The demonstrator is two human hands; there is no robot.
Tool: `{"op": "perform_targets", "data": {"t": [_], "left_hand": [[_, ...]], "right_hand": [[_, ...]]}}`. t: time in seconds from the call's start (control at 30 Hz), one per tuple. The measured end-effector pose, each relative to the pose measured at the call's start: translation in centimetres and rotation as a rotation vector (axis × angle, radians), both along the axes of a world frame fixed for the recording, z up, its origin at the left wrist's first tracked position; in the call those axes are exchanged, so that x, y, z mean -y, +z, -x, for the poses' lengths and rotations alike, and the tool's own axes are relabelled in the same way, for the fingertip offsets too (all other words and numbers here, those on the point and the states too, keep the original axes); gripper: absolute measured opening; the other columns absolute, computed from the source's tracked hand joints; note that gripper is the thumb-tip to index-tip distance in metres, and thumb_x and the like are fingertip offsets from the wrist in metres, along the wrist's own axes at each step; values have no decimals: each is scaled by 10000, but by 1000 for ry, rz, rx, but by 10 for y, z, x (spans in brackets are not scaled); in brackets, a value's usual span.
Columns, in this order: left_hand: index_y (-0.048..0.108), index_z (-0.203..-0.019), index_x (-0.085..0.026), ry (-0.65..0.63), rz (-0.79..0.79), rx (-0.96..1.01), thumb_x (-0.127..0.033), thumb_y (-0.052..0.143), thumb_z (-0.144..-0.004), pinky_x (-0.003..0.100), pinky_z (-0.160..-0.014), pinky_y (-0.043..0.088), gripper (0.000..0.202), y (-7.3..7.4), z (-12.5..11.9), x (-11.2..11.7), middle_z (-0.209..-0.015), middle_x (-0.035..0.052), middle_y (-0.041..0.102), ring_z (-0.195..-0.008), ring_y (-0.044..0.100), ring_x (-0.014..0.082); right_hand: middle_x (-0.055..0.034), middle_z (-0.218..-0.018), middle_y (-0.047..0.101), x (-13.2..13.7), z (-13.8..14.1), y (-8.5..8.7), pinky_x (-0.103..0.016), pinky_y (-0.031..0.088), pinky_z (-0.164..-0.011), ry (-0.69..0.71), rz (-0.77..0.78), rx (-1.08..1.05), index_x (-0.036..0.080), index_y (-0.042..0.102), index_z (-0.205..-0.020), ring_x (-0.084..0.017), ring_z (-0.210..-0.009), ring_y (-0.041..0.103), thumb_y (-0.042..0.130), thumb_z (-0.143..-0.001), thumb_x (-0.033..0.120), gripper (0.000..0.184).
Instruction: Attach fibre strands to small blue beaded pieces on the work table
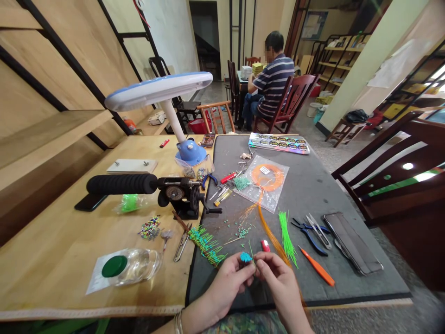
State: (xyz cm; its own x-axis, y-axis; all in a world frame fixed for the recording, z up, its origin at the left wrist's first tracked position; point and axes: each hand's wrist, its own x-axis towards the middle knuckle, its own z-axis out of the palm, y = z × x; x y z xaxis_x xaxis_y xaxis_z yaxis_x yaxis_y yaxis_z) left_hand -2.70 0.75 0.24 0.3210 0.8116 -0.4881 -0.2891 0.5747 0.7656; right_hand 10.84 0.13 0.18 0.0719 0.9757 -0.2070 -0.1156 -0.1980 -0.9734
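Note:
Near the table's front edge, my left hand [231,277] pinches a small cluster of turquoise beads [246,257] between thumb and fingers. My right hand [278,277] meets it from the right, fingers curled and pinched at the same cluster, apparently on a thin thread too fine to make out. Both hands hover over the grey mat [313,195]. A red lighter [265,245] lies just beyond my fingers. Orange strands [271,234] and green strands [287,234] fan out behind my right hand. A row of turquoise beaded pieces [207,243] lies to the left.
A blue desk lamp [163,90] and a black-handled clamp tool [156,185] stand at the back left. Blue pliers [309,232], an orange knife [318,270] and a phone [352,241] lie at right. A green-lidded jar [130,265] and snips [181,246] lie at left. Another person sits far back.

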Motion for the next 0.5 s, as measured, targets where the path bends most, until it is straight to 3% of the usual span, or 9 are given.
{"op": "perform_targets", "data": {"t": [0.3, 0.5], "left_hand": [[536, -751, -161, -31, -31, -45, -437, 721, -678, 203, -422, 148, 341, 5, 6, 1, -581, -52, 493, -487, 362, 62], [537, -746, -156, 63, 13, -40, -432, 741, -647, 196, -413, 134, 357, 1, 13, -5, -619, -44, 490, -503, 355, 56]], "right_hand": [[-8, -683, 595, 0, 4, -5, -225, 426, -552, 33, 3, -71, 168, 616, -688, -122, -581, 502, 700, -717, 449, 295], [7, -645, 541, 9, 3, -6, -206, 373, -487, 72, 50, 52, 172, 586, -707, -115, -564, 451, 657, -730, 527, 363]]}}
